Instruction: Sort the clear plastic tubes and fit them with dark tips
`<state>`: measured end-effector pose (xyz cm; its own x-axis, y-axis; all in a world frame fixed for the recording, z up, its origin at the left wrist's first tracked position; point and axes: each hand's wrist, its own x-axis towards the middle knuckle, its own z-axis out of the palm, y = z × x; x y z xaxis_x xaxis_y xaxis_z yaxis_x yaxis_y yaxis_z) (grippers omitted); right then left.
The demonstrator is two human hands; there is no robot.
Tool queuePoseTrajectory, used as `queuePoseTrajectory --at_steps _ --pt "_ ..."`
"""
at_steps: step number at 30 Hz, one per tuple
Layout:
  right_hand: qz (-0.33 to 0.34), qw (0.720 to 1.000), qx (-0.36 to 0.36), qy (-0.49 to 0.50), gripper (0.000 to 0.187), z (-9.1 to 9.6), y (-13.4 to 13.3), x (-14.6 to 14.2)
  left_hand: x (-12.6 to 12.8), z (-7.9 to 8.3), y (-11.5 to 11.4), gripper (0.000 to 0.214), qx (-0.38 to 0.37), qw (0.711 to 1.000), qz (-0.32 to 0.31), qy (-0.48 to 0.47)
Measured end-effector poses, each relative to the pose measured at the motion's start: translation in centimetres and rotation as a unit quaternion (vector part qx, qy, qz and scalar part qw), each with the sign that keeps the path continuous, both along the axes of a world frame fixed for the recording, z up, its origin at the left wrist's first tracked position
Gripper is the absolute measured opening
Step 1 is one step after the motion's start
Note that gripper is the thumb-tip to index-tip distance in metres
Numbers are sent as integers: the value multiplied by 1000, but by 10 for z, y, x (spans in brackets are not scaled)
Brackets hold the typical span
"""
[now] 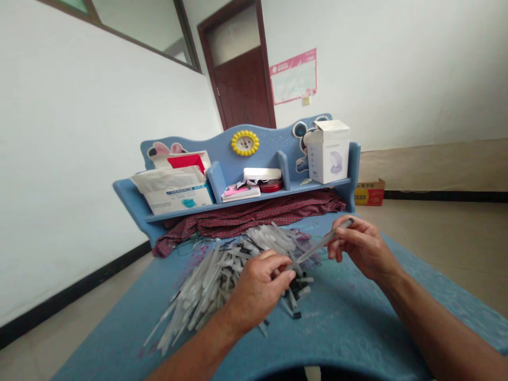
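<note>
My right hand (360,246) pinches a translucent pen (321,244) with a dark end, tilted so its far end points down left toward my left hand. My left hand (262,286) is closed, thumb and forefinger together, close to the pen's lower end. A small pale piece seems to sit between those fingers, too hidden to name. Under and beyond my left hand spreads a heap of clear pen barrels (204,286). Several short pen caps (294,301) with black parts lie just right of my left hand.
The blue table (337,328) carries a raised shelf (186,214) at its back. On it stand a mask box (178,198), a white box (329,153), and a red round tin (270,186). A checked cloth (238,217) lies bunched below. A carton (369,193) rests on the floor.
</note>
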<state>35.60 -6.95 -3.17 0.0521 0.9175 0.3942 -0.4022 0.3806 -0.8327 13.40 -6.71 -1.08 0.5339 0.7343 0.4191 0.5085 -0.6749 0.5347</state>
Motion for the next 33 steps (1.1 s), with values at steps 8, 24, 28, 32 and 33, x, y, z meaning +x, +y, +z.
queuePoseTrajectory --at_steps 8,24,28,32,33 --pt "4 999 21 -33 14 0 -4 -5 0 0 -3 12 4 1000 5 6" --pt "24 999 -16 -28 18 -4 -4 -16 3 -8 -11 17 3 1000 -4 -13" --pt "30 999 -43 -10 22 -4 -5 -17 6 -9 -14 19 17 1000 6 -17" --pt "44 998 -51 3 23 -4 -6 -21 6 -10 -17 21 35 999 19 -20" --pt "45 998 -54 5 23 -4 -6 -22 5 -11 -18 22 39 999 21 -19"
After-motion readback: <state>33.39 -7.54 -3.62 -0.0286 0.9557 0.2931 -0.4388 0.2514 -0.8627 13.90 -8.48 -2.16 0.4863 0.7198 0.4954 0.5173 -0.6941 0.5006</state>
